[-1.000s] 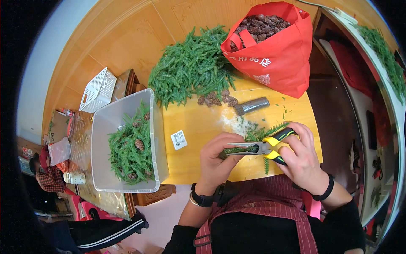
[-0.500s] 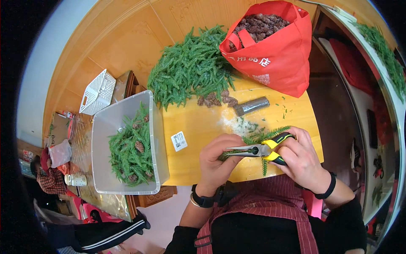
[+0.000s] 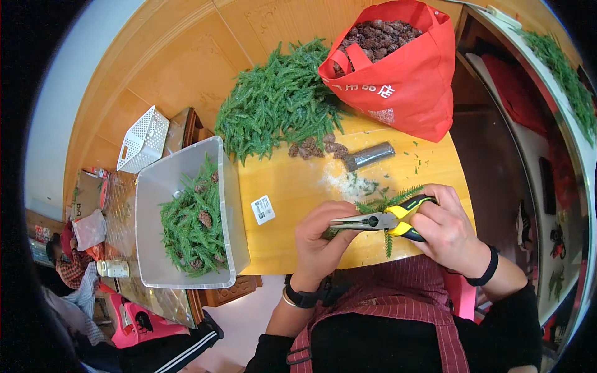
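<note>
Two hands [image 3: 323,239] [image 3: 444,227] grip yellow-handled steel pliers [image 3: 379,221], needly sprig [image 3: 382,202].

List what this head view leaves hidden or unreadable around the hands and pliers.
- What the left hand pinches at the pliers tip: hidden by its fingers.
- Lower layers in the clear bin: covered by green sprigs.
- Depth of cones in the red bag: hidden by its walls.
- Right hand palm: turned away.

One red bag [image 3: 410,87], one clear tub [image 3: 180,180], one white basket [image 3: 144,139], one pair of pliers [image 3: 379,221], two hands
</note>
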Available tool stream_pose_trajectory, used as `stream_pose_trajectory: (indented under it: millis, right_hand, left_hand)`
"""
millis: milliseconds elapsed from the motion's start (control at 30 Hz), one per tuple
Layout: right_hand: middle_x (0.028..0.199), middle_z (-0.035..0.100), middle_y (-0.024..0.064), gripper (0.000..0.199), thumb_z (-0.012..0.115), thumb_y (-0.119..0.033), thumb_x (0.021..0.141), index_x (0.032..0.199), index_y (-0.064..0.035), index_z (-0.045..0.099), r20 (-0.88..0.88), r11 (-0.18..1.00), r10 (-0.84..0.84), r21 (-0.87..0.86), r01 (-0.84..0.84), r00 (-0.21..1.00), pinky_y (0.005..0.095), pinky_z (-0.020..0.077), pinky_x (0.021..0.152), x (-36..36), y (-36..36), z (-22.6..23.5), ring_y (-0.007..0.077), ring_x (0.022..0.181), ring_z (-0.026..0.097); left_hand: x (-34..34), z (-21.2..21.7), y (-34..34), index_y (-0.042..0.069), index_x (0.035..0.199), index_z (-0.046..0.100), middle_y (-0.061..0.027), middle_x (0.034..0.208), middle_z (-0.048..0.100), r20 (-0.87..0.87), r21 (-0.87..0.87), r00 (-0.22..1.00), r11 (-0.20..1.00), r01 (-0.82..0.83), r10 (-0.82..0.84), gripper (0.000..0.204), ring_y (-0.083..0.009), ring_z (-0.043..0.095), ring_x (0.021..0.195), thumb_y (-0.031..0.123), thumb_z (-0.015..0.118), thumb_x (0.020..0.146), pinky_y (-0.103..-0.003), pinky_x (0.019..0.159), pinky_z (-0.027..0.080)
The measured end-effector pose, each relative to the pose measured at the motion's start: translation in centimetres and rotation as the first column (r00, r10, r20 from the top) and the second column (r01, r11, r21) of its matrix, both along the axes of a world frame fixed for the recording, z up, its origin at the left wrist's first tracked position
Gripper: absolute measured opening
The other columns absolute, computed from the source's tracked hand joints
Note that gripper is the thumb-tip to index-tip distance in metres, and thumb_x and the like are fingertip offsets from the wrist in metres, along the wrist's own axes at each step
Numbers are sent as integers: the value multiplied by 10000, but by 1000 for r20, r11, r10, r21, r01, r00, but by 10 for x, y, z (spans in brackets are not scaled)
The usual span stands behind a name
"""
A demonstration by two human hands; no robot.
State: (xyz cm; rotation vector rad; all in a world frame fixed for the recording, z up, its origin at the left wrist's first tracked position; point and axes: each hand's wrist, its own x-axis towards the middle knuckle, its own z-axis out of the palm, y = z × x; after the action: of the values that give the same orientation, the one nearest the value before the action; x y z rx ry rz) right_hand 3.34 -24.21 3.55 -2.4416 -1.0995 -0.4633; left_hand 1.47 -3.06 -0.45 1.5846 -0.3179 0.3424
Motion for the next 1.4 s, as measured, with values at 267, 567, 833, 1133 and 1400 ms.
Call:
stream_pose_trajectory:
  millis: [267,567,833,1133,1400]
  right_hand:
    - [650,515,84,273,763,-193,588,703,-28,577,16,991,79,110,-80,997,338,469,686,5,4,-4,285,744,544]
    - [608,516,88,274,770,-206,596,683,-29,580,4,982,92,165,-92,996,341,467,588,12,7,-18,270,612,533]
    - [614,462,138,267,682,-181,705,694,27,515,-405,925,-4,345,157,914,324,386,546,18,-12,-4,289,589,474]
    - [769,577,198,218,631,-166,751,836,18,552,-283,871,-488,-225,438,826,424,425,733,12,-64,-56,363,799,531]
    - [867,565,189,249,668,-122,682,841,19,537,-247,853,-499,-307,421,831,407,402,815,12,-82,-89,353,907,493]
  left_hand:
    - [-4,-2,3,-29,834,620,-121,851,618,-28,1,1000,1000,-4,4,159,-209,591,795,-51,657,680,-284,704,463]
    - [-7,0,3,-23,839,623,-105,844,617,-263,-116,964,991,-71,38,156,-187,589,796,-59,646,689,-270,703,460]
    - [-4,4,14,-6,832,625,-91,841,612,-125,-50,991,997,-52,45,161,-172,572,786,-75,637,688,-259,696,450]
    - [-5,13,19,-17,979,560,-50,847,563,-388,-129,921,991,-41,-13,183,-110,546,740,-6,567,797,-220,674,442]
    - [22,-44,58,-11,1067,523,-106,916,569,-489,165,867,986,-17,97,273,-192,576,807,114,574,830,-270,625,474]
